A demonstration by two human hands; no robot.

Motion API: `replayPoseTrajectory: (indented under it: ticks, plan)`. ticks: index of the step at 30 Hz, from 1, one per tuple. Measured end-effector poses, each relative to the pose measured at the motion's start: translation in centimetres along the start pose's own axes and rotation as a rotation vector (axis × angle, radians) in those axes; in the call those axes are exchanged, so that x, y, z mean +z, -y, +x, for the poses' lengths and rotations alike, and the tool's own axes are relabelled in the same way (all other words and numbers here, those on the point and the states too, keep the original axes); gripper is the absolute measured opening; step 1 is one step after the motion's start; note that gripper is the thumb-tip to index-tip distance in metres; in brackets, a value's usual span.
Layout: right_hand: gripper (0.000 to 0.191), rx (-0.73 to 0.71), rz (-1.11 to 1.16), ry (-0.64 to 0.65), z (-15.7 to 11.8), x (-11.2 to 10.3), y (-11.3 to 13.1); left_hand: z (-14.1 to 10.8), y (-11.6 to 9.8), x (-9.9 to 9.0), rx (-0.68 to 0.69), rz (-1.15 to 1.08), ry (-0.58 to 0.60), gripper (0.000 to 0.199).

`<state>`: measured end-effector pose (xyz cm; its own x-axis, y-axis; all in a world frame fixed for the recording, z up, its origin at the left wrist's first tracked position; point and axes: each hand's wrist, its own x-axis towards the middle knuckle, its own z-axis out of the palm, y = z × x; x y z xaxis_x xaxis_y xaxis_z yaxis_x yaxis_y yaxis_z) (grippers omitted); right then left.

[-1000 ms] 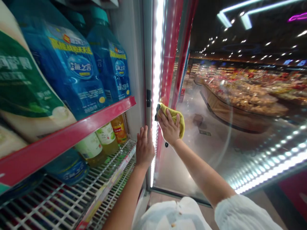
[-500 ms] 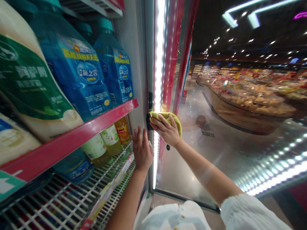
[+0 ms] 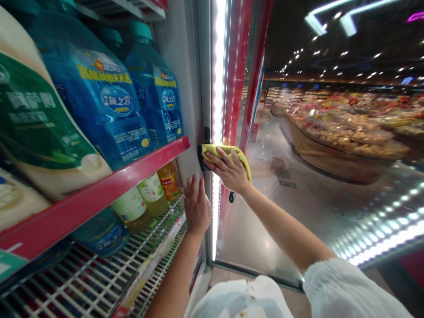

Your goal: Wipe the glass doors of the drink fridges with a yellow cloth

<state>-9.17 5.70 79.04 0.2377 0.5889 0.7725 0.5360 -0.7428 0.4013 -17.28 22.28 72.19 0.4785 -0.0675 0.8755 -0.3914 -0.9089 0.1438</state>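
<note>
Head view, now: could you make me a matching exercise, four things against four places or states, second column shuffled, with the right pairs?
1. Cloth
2. Left hand
3. Large blue bottles
4. Wood-sided display

A. Standing behind the red shelf strip
B. Seen through the glass, out on the shop floor
C. Yellow, under the right hand
D. Fingers pointing up, near the end of the wire shelf

Right pairs: 1-C, 2-D, 3-A, 4-B
</note>
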Motion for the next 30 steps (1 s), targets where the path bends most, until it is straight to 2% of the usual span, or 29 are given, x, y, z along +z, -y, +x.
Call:
replayPoseTrajectory:
  ticks: [2, 4, 8, 10, 12, 16, 18, 21, 26, 30]
  plan:
    - [0.058, 0.046, -0.006, -0.015, -0.7, 0.8, 0.7, 0.2, -0.1, 0.0, 0.001, -0.010, 0.002, 0.066]
    - [0.059, 0.054, 0.005, 0.001, -3.4, 2.1, 2.2, 0.2, -0.1, 0.1, 0.002, -0.010, 0.004, 0.066]
    - [0.062, -0.095, 0.033, 0.041, -10.2, 3.9, 4.4, -0.1, 0.3, -0.1, 0.021, 0.003, 0.000, 0.066]
    - [0.059, -0.167, 0.025, 0.044, -11.8, 3.9, 4.4, -0.2, 0.6, -0.3, 0.034, 0.004, -0.004, 0.067]
    - [0.056, -0.124, 0.013, 0.039, -11.5, 3.2, 3.6, -0.4, 0.9, -0.4, 0.036, 0.001, -0.008, 0.068]
    - [0.059, 0.226, -0.022, -0.012, -8.2, 2.3, 2.1, -0.7, 0.9, -0.3, 0.035, -0.017, 0.018, 0.069]
    - [0.061, 0.275, -0.040, -0.027, -7.4, 2.6, 2.2, -0.8, 0.7, -0.1, 0.036, -0.024, 0.038, 0.070]
    - [0.057, 0.164, -0.053, -0.044, -8.7, 3.8, 3.7, -1.1, 0.1, 0.3, 0.027, -0.002, 0.061, 0.069]
    - [0.049, -0.001, -0.039, -0.072, -13.6, 5.7, 6.3, -2.1, -1.1, 0.3, 0.038, 0.052, 0.102, 0.065]
    - [0.051, -0.154, 0.001, -0.057, -15.5, 5.7, 5.6, -3.1, -2.2, 0.4, 0.075, 0.089, 0.153, 0.063]
